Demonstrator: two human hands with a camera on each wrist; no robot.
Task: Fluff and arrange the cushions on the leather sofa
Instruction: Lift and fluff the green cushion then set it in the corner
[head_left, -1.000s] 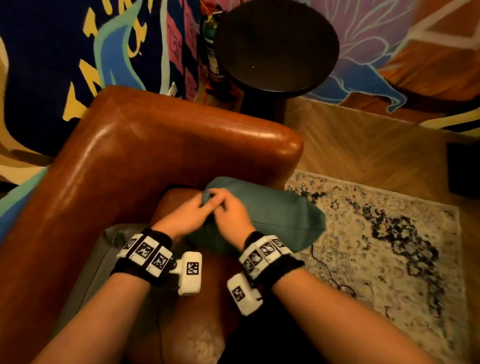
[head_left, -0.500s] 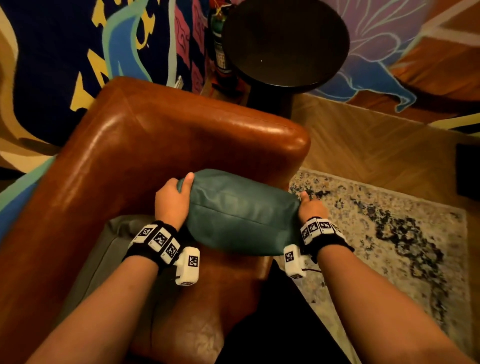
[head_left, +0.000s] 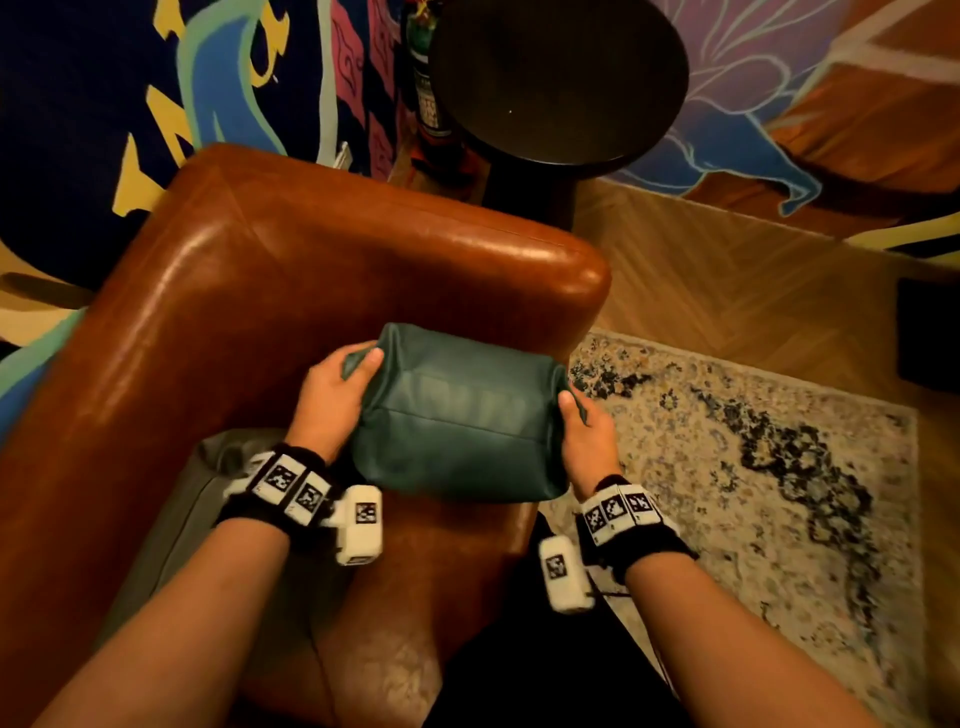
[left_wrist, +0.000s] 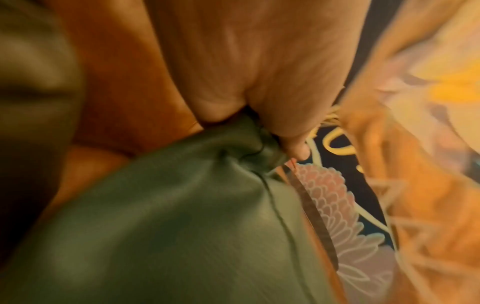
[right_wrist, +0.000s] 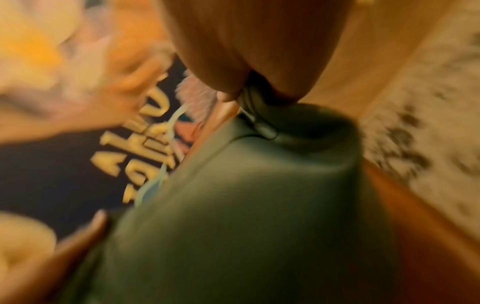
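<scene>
A teal green cushion (head_left: 457, 415) is held over the seat of the brown leather sofa (head_left: 291, 270), near its right armrest. My left hand (head_left: 337, 395) grips the cushion's left end, thumb on top, bunching the fabric (left_wrist: 249, 148). At the cushion's right end my right hand (head_left: 582, 421) pinches the gathered corner (right_wrist: 257, 121). The cushion (left_wrist: 182, 226) looks squeezed into a short plump block between the two hands. A grey cushion (head_left: 176, 525) lies on the seat by my left forearm, partly hidden.
A round dark side table (head_left: 561, 78) stands just beyond the armrest. To the right, a patterned rug (head_left: 753, 467) lies on the wood floor (head_left: 727, 280). A painted mural wall (head_left: 104, 93) runs behind the sofa. A dark object (head_left: 930, 332) sits at the right edge.
A second ago both hands met at the cushion's top middle. They moved apart to its two ends, then pressed inward, so the cushion now looks shorter and plumper.
</scene>
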